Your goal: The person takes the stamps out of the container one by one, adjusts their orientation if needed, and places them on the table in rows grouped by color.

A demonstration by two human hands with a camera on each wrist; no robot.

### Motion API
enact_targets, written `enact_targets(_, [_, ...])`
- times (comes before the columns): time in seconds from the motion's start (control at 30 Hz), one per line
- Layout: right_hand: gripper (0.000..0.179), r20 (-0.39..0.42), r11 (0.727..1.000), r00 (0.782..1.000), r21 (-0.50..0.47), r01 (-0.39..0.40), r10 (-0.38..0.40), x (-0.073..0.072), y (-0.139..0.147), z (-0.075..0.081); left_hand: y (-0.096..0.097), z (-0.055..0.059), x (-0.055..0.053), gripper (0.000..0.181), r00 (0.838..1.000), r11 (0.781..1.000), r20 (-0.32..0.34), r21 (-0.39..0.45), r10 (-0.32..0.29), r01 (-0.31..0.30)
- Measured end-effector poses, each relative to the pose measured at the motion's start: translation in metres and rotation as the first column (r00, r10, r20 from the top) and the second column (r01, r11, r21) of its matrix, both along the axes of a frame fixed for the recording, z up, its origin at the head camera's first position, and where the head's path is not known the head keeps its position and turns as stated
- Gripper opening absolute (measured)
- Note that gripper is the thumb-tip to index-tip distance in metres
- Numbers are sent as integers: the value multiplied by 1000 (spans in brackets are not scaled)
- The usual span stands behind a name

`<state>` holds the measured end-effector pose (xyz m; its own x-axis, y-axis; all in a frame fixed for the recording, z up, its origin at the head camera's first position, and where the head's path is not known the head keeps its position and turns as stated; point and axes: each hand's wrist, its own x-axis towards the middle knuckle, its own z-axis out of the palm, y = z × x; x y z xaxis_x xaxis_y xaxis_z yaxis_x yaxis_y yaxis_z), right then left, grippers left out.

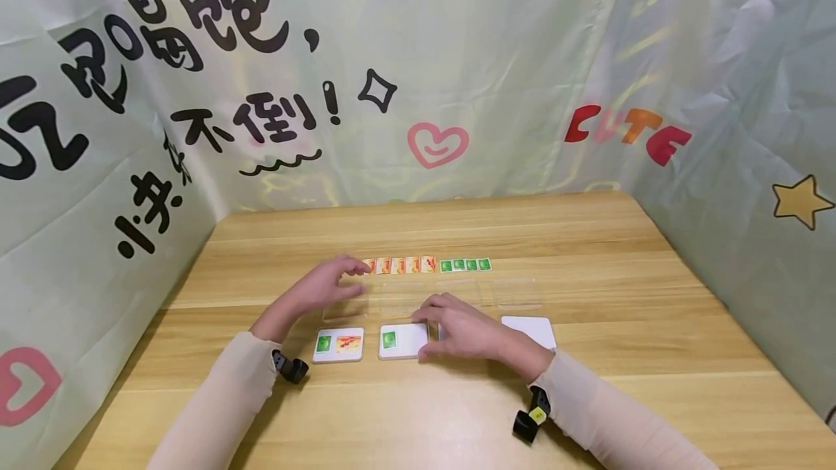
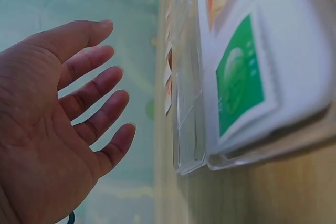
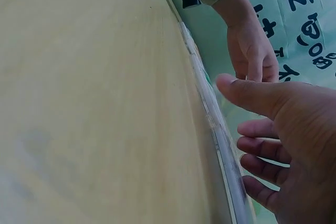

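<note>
Head view: loose right hand partly hides a case; relaxed left hand beside orange stickers toward surface's far edge; backdrop reads "CUTE"!

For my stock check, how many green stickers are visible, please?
6 green stickers: four in the back row, one on the leftmost white card, one on the second white card; the right hand may hide more.

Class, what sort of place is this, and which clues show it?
Probably a makeshift recording booth: printed cloth hangs on three sides of a wooden table, and black devices sit at both wrists.
</note>
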<state>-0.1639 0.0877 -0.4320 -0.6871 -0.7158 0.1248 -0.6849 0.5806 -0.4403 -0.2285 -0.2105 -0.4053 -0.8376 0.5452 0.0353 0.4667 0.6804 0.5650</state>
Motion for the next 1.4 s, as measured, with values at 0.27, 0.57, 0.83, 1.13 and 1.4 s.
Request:
enact_targets(0.27, [54, -55, 1000, 998, -27, -4, 3, -3, -4, 4, -3, -7, 14, 40, 998, 999, -46, -15, -38, 37])
enact_targets(0.57, [53, 5, 1000, 1000, -30, 4, -4, -4, -9, 13, -2, -10, 28, 45, 995, 996, -56, -52, -81, 78])
enact_targets(0.83, [53, 52, 999, 999, -50, -3, 5, -4, -19, 19, 1, -12, 39, 51, 992, 993, -46, -41, -115, 113])
enact_targets(1.13, [53, 81, 998, 996, -68, -19, 24, -5, -29, 18, 7, -12, 48, 62, 991, 989, -19, -70, -134, 133])
enact_targets(1.4, [50, 80, 995, 995, -89, -44, 52, -4, -35, 16, 11, -13, 54, 67, 985, 982, -36, -95, -166, 162])
